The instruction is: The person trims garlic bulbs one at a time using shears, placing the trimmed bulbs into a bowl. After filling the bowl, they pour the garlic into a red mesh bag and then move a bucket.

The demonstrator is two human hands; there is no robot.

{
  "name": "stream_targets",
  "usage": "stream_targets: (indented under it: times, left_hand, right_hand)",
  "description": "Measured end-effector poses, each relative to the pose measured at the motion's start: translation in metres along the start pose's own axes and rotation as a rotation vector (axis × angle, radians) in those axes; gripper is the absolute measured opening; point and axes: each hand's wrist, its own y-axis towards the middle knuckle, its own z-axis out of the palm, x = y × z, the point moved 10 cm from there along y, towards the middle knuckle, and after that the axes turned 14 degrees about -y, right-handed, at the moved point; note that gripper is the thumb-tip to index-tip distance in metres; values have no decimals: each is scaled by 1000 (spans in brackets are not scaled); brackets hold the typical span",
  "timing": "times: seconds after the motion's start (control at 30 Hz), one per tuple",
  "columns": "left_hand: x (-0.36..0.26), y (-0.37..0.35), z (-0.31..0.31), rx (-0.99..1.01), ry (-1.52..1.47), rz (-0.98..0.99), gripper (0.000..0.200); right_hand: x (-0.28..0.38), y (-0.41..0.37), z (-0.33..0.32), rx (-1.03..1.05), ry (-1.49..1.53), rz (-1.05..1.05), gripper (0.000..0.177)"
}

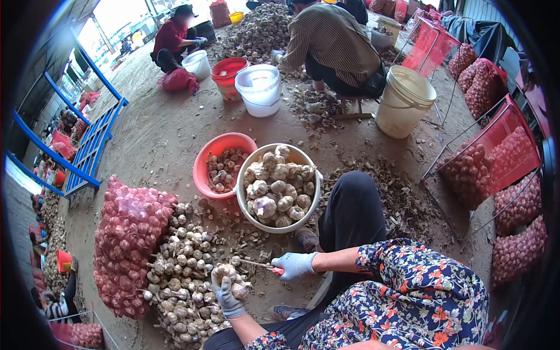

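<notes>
My left hand point(229, 296), in a grey-white work glove, is closed around a garlic bulb point(224, 272); another bulb point(240, 290) shows against its fingers. My right hand point(296, 265), gloved too, grips the red handle of a thin-bladed knife point(256, 264), its blade pointing left towards the bulbs. Below and left of my left hand spreads a heap of loose garlic point(184, 286) with short stems. In front of my knees stands a white bucket point(319, 189) full of bulbs. Touching it, a red basin point(201, 160) holds smaller garlic pieces.
A full red mesh sack point(128, 245) lies left of the heap. Dry husks point(402, 204) litter the ground at right, near mesh bags on metal frames point(490, 157). Ahead, a co-worker in a striped shirt point(332, 44) sits by buckets point(259, 96) and a large garlic pile point(251, 35).
</notes>
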Motion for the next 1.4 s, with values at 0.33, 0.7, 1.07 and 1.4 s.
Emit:
stream_targets:
  times: [0.33,0.7,1.07,1.4]
  left_hand:
    - [-12,22,1,195,250,80,62]
    - [-29,17,-13,-112,152,84,47]
    - [-8,1,-13,-55,450,-102,49]
    - [57,2,-79,-337,-538,-63,28]
  right_hand:
    - [7,3,-25,-158,-204,-65,32]
    - [14,16,-41,-238,-308,-66,29]
    - [31,37,-23,-113,-215,-105,28]
    - [-68,93,80,119,-188,424,54]
